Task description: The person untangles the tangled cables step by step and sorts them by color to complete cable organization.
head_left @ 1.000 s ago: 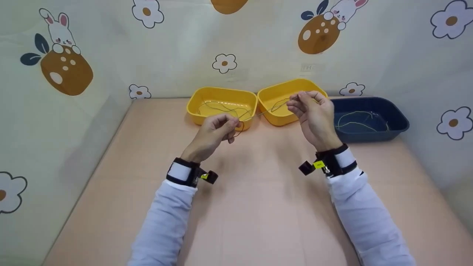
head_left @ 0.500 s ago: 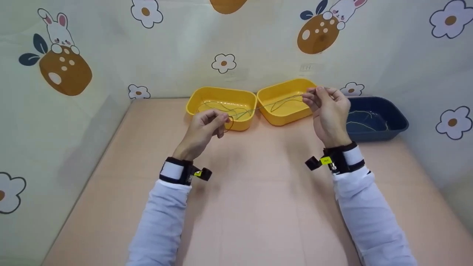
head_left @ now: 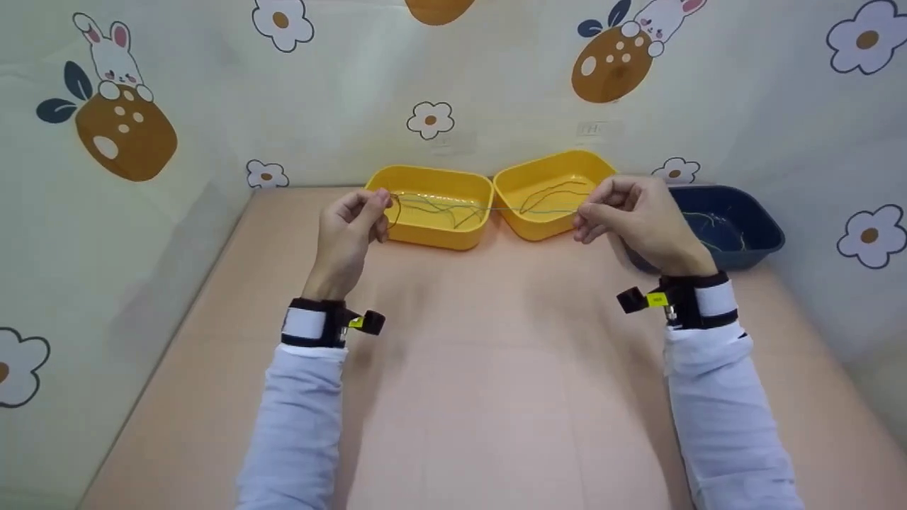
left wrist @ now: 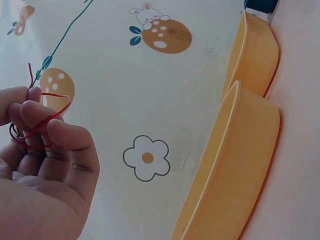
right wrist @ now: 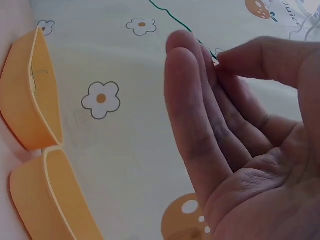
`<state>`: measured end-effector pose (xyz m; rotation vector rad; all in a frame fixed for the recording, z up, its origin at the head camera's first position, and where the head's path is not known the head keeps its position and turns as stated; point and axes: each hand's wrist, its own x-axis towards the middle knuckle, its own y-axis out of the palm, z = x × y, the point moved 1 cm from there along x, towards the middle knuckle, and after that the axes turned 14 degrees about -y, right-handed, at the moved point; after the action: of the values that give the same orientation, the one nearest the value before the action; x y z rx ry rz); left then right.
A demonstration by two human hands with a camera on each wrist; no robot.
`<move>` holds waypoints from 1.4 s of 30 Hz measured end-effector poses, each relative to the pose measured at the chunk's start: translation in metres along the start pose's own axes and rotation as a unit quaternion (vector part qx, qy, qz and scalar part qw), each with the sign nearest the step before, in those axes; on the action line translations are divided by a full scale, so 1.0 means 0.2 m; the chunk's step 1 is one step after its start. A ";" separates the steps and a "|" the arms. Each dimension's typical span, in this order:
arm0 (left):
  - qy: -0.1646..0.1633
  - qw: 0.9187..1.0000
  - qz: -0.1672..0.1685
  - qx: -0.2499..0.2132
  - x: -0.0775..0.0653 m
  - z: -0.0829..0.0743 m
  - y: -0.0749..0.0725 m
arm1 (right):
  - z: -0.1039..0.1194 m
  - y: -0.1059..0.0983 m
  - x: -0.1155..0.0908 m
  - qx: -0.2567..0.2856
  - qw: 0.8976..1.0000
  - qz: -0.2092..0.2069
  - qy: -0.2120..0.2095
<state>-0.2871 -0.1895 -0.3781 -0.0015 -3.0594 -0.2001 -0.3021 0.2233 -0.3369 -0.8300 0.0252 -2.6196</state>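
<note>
My left hand (head_left: 347, 230) is raised before the left yellow bin. Thumb and fingertips pinch a red string (left wrist: 62, 98), which loops around the fingers. A green string (left wrist: 66, 34) enters that same pinch and stretches nearly level across to the right side. At its other end, the right hand (head_left: 641, 219) pinches the green string (right wrist: 181, 24) between thumb and index finger. The remaining right fingers (right wrist: 182, 90) are extended in the right wrist view. Both hands are above the table, with the green string passing in front of both yellow bins in the head view.
Loose strings lie in the left yellow bin (head_left: 429, 239), the right yellow bin (head_left: 542, 230) and the navy bin (head_left: 744, 258). All stand along the table's back edge, against a printed wall cloth (head_left: 340, 92). The peach table (head_left: 482, 397) stretches forward.
The hands have moved apart, the left one leftward and upward, the right one rightward. The right hand has turned, its fingers now pointing left. The green string between them is longer and straighter.
</note>
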 end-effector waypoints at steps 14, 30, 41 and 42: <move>-0.015 0.999 -0.019 -0.034 0.00 0.00 -0.05 | 0.00 -0.02 0.01 0.111 0.970 -0.209 -0.059; 0.002 0.995 -0.050 -0.091 0.01 -0.04 -0.08 | -0.09 0.16 0.08 -0.097 0.989 -0.051 -0.100; 0.007 0.993 -0.047 -0.106 0.01 -0.05 -0.07 | -0.33 0.44 0.33 -0.340 0.918 0.150 -0.138; 0.008 0.993 -0.046 -0.105 0.01 -0.05 -0.06 | -0.35 0.46 0.35 -0.348 0.912 0.167 -0.142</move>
<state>-0.2882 -0.2035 -0.3705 0.1276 -3.0080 -0.5224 -0.3603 0.1057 -0.3687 -1.2889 0.9753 -2.1289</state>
